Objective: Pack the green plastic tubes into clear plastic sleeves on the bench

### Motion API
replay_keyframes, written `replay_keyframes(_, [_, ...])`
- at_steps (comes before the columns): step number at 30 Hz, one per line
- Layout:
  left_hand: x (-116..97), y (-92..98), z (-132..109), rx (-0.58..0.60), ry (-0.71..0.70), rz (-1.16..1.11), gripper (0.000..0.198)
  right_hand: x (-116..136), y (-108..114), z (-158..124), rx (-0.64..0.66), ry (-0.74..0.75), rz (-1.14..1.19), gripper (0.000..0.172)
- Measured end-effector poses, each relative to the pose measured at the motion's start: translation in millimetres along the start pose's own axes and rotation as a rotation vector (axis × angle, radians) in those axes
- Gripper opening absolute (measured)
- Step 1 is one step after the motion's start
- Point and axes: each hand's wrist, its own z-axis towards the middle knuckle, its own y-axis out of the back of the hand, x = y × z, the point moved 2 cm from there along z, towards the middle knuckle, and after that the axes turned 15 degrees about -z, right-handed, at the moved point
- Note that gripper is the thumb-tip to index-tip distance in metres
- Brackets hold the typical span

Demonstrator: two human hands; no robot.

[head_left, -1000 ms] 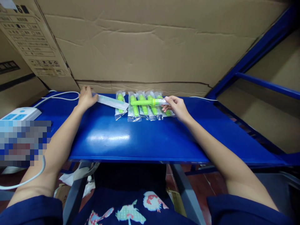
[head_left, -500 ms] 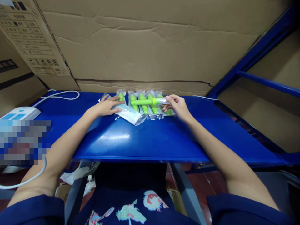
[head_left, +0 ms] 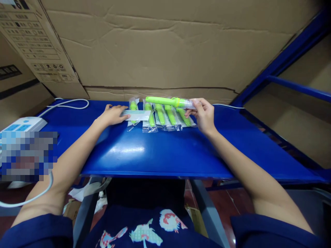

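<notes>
My left hand point(head_left: 113, 114) is closed on one end of a flat, pale blue and white packet point(head_left: 139, 115), pinched between thumb and fingers. The packet crosses in front of a green stick in a clear bag point(head_left: 133, 105). My right hand point(head_left: 203, 113) grips the clear right end of a bright green stick with a yellow ring point(head_left: 162, 100). That stick is held level above several similar green sticks in clear bags point(head_left: 160, 117), which lie side by side on the table. Its exact kind cannot be made out.
The blue table point(head_left: 160, 155) has cardboard sheets point(head_left: 160, 51) standing behind it. On the left are a white power strip point(head_left: 28, 125), its cable point(head_left: 69, 105) and a blurred-out object point(head_left: 28, 156). A blue metal frame point(head_left: 297, 91) rises on the right.
The pale packet, slanted under my left hand before, is now held more level, with its end farther left. My right hand has raised the green stick and moved slightly right.
</notes>
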Motion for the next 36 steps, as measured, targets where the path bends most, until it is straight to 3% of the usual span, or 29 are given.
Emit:
replay_keyframes(7, [-12.0,4.5,-5.5,-0.075,-0.011,0.028,0.059,4.1,-1.7,-4.4,0.133,0.006,-0.083,0.051])
replay_keyframes(10, [-25.4,4.0,-7.1,-0.112,-0.138,-0.026,0.057,-0.6,2.6,-0.4,0.125,0.010,-0.104,0.046])
replay_keyframes(16, [-45.4,-14.9,-4.7,-0.037,-0.359,-0.128,0.074,-14.3,8.5,8.2,0.080,-0.017,-0.110,0.045])
replay_keyframes(21, [-43.3,-25.3,-1.8,-0.056,-0.356,-0.113,0.071,-17.0,9.0,8.7,0.092,-0.034,-0.124,0.044])
replay_keyframes(26, [-45.3,-23.6,-3.3,-0.112,-0.362,-0.101,0.072,-15.9,9.3,8.4,0.106,-0.037,-0.125,0.046])
replay_keyframes(36, [-44.7,-25.8,-1.6,-0.096,-0.389,-0.114,0.076,-21.1,3.3,6.6,0.193,-0.109,-0.092,0.048])
